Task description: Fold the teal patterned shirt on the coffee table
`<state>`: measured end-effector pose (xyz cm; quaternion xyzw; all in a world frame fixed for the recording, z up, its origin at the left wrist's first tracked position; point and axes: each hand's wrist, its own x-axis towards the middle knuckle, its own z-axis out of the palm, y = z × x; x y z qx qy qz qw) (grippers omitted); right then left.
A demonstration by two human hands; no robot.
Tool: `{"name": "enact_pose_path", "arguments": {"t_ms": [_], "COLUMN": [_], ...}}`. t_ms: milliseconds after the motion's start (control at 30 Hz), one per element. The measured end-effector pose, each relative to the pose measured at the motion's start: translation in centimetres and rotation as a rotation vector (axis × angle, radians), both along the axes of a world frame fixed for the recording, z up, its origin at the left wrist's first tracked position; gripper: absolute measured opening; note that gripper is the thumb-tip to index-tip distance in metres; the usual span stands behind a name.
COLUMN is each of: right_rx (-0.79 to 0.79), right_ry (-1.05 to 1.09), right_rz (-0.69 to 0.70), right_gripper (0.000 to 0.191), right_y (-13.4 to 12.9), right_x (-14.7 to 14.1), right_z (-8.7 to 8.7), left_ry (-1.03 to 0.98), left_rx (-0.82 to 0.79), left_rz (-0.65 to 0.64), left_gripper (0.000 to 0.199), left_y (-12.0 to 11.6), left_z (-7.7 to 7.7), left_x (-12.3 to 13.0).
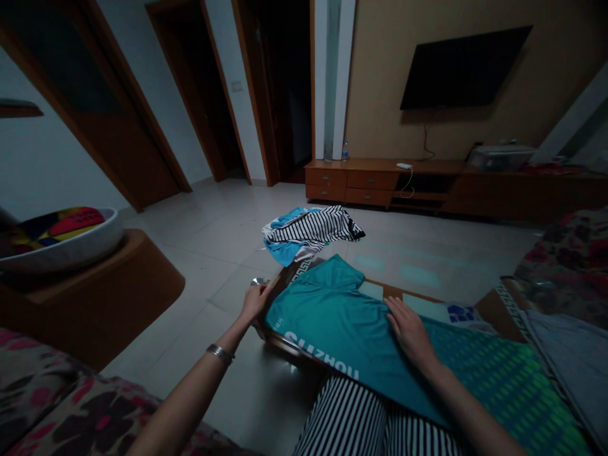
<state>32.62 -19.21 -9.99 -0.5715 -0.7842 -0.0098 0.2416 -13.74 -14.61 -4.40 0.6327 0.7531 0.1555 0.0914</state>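
A teal jersey (327, 316) with white lettering lies spread over a low table (287, 275), its right part fading into a green pattern. My right hand (408, 326) rests flat on the jersey near its far edge, fingers stretched out. At the table's left end is my left hand (255, 303), its fingers curled together beside the jersey's edge. What those fingers hold, if anything, I cannot make out. A small shiny object (258, 281) shows just past the left fingertips. Beyond the table's far left corner sits a heap of striped and blue clothes (313, 231).
Grey cloth (570, 367) lies at the right, by a floral sofa (565, 266). A white basin (90, 244) stands on a brown piece of furniture (152, 272) at the left. A low TV cabinet (370, 183) lines the far wall. My striped trouser legs (351, 418) are under the jersey's near edge.
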Motion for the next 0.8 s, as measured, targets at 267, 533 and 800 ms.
{"name": "enact_pose_path", "arguments": {"t_ms": [267,533,800], "right_rx": [0.049,0.022,-0.024], "right_ry": [-0.126,-0.156,-0.144], "right_rz": [-0.319,-0.405,-0.422], "right_gripper": [0.057,0.055,0.054], "right_y": [-8.3,-10.0,-11.3], "right_x": [14.0,17.2,17.9], "right_z": [-5.0,-6.0,-5.6], "left_ry": [0.127,0.316,0.221], "left_rx": [0.015,0.223,0.084], "left_rz": [0.031,-0.171,-0.578], "left_gripper": [0.023,0.04,0.056], "left_y": [-3.7,-2.7,0.4], "left_z": [-1.5,-1.1,-3.2], "left_x": [3.9,7.6,10.9]}}
